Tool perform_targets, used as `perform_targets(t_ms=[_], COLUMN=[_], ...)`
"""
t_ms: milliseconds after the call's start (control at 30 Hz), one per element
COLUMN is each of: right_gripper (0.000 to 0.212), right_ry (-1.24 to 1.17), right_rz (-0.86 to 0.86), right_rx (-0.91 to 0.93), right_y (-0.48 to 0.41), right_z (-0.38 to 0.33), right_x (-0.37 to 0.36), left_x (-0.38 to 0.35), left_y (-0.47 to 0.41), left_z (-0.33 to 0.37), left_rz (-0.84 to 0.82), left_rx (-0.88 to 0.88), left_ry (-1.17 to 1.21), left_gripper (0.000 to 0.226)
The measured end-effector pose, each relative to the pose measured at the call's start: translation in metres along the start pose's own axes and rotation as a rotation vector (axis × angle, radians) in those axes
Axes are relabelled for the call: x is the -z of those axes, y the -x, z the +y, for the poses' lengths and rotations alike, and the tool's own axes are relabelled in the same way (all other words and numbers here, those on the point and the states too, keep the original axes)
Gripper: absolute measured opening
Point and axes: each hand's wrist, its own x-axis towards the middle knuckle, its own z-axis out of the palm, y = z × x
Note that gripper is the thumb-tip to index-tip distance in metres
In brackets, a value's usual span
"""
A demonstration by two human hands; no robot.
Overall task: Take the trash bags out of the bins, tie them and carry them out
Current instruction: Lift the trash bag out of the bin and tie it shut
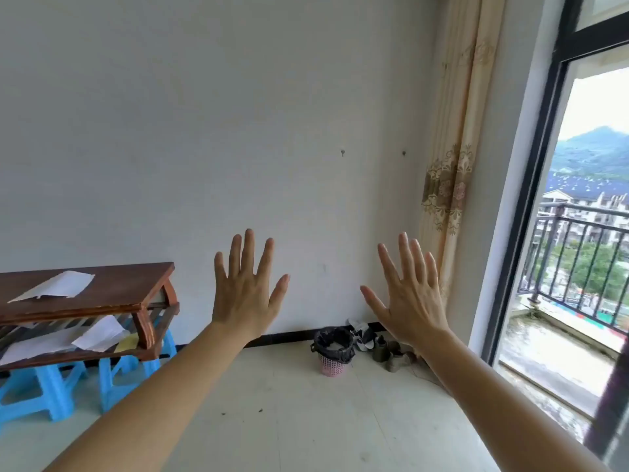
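Here we hold both arms stretched out ahead of us, raised in front of the white wall [238,114]. Our left hand [243,294] is open, its fingers straight and spread, its back toward us, and it holds nothing. Our right hand [413,301] is the same: fingers fanned out, thumb pointing left, nothing in it. The two hands are well apart and touch nothing.

The bin [332,366], a pink mesh basket, stands on the floor [306,420] at the far wall. We see it low in the gap between our hands, nearer the right one. A black bag [335,340] lines it, with its edge folded out over the rim. Something pale lies inside the bag, and we cannot tell what it is.

Just right of the bin, shoes [383,347] lie by the dark skirting, partly hidden behind our right wrist. Above them a cream curtain [452,165] with a flower pattern hangs in the far right corner. Farther right, a dark-framed door [541,199] shows a balcony [558,362] with a dark railing [578,257], and houses and a green hill beyond.

At the left, a brown wooden tabletop [112,291] carries a white paper [58,284]. A slatted shelf [68,357] under it holds more sheets [98,333], white and yellow. Blue stools [44,393] stand on the floor beneath the shelf.
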Motion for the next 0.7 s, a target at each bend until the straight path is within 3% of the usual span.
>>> perform_targets(t_ms=[400, 700], right_gripper=[0.084, 0.084], right_ry=[-0.037, -0.045], right_rz=[-0.134, -0.242], right_rx=[-0.043, -0.069], right_y=[-0.098, -0.2], right_z=[0.115, 0.206], right_x=[-0.227, -0.359], left_x=[-0.225, -0.355], left_y=[-0.156, -0.281], left_z=[0.056, 0.076], left_rz=[-0.211, -0.252], left_rx=[-0.063, -0.098], left_ry=[-0.074, -0.085], left_gripper=[0.076, 0.071])
